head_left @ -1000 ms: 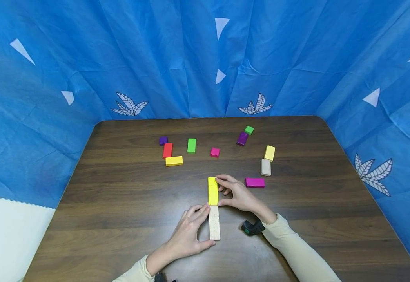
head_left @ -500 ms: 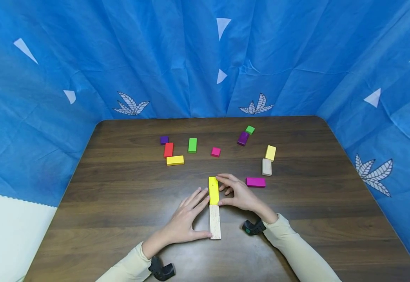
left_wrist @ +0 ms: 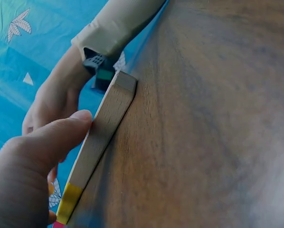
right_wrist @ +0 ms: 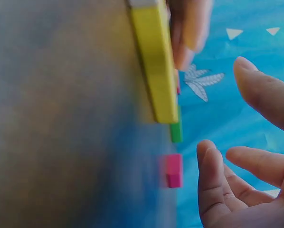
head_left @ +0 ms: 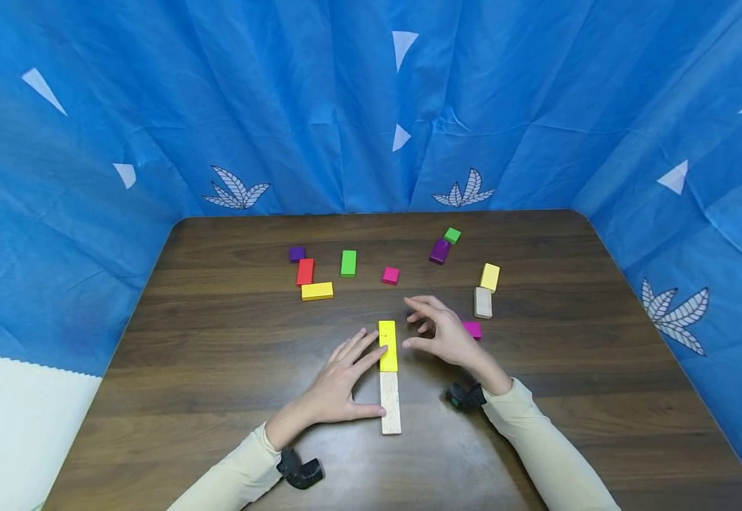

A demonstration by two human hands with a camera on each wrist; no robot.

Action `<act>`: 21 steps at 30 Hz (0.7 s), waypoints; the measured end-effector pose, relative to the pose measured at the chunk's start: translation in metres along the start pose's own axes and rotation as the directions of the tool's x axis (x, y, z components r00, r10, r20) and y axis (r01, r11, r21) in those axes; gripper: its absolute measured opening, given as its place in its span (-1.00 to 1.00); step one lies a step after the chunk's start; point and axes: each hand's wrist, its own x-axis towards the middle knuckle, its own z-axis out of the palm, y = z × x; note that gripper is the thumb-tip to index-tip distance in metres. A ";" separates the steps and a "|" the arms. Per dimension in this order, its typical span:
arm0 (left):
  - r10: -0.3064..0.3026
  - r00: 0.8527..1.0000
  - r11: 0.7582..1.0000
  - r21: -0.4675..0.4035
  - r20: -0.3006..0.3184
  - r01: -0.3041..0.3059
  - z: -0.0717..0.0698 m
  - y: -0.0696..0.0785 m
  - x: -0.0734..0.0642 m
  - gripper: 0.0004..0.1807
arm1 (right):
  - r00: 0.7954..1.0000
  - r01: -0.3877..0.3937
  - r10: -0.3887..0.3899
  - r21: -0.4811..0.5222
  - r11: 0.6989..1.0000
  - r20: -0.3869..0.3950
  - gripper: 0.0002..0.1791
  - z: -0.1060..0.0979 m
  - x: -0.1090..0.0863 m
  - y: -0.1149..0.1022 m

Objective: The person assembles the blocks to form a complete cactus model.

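Note:
Two long blocks lie end to end in the head view: a bright yellow block at the far end and a plain wooden block nearer. My left hand spreads its fingers along their left side. Its thumb touches the plain block, and a fingertip reaches onto the yellow one. To the right, my right hand hovers apart from both blocks, fingers loosely bent and holding nothing. Behind it, a magenta block is partly covered. In the right wrist view the yellow block stands clear of the right fingers.
Further back at left lie purple, red and yellow-orange blocks, beside a green one. A pink block sits mid-table. Right of it are dark purple, small green, pale yellow and plain blocks.
My right hand has let go of the yellow block and moved right and slightly away. My left hand has spread and shifted forward along the blocks, its thumb higher on the plain block.

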 end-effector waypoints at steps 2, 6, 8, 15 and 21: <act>-0.003 1.000 1.000 -0.001 0.005 0.003 0.002 -0.001 0.000 0.05 | 1.000 -0.007 0.007 -0.007 1.000 -0.027 -0.16 -0.006 0.005 -0.002; -0.012 1.000 1.000 0.002 0.013 0.012 0.003 -0.001 0.000 0.03 | 0.997 -0.022 0.021 -0.011 1.000 -0.077 -0.19 -0.018 0.020 -0.005; -0.017 1.000 1.000 0.007 0.018 0.017 0.003 -0.001 -0.001 0.03 | 0.994 -0.028 0.027 -0.008 1.000 -0.103 -0.23 -0.025 0.030 -0.008; -0.026 0.999 0.999 0.024 0.034 0.025 0.003 -0.001 -0.001 0.02 | 0.982 -0.117 0.118 0.014 0.993 -0.145 -0.32 -0.038 0.066 -0.015; -0.025 0.999 0.999 0.032 0.045 0.023 0.005 -0.002 -0.002 0.02 | 0.962 -0.258 0.255 -0.019 0.966 -0.093 -0.33 -0.034 0.091 -0.010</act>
